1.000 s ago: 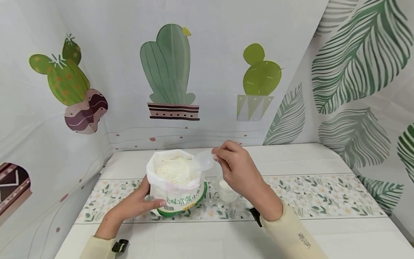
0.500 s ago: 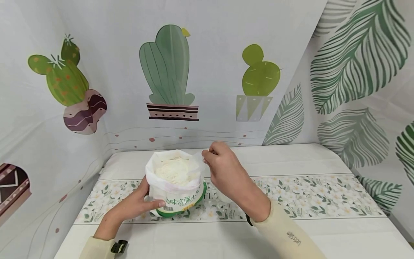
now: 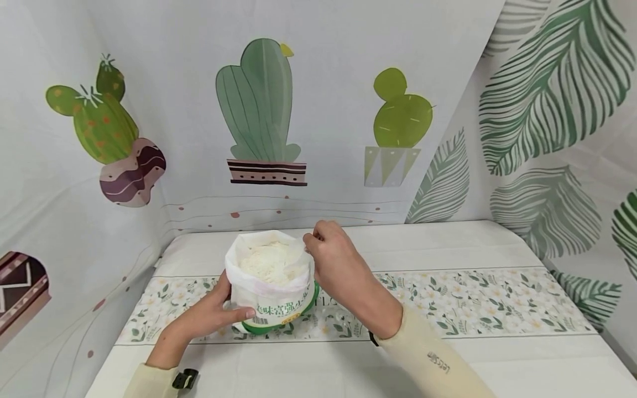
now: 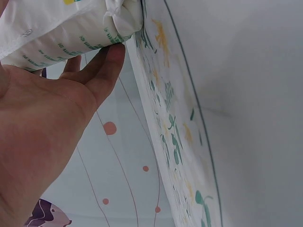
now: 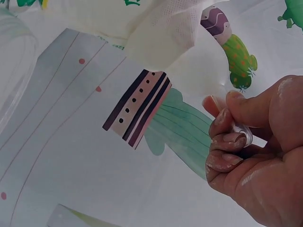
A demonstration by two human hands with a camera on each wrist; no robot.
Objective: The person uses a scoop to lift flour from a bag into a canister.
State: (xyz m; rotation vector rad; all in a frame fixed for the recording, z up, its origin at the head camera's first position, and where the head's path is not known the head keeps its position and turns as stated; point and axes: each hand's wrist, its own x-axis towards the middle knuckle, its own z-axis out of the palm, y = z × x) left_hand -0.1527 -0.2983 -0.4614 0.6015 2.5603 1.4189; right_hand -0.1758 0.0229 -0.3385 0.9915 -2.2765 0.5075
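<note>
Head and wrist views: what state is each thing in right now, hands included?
Bag: open at the top, filled with white powder.
White powder: loose, surface uneven.
Scoop: held at the bag's mouth; load unclear.
Clear container: cut off by the frame; contents unclear.
Left hand: holds the bag.
Right hand: pinches the scoop.

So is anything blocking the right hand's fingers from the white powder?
Only the right rim of the bag stands there; the clear scoop in the right hand's fingers seems to reach over it. No lid covers the white powder.
</note>
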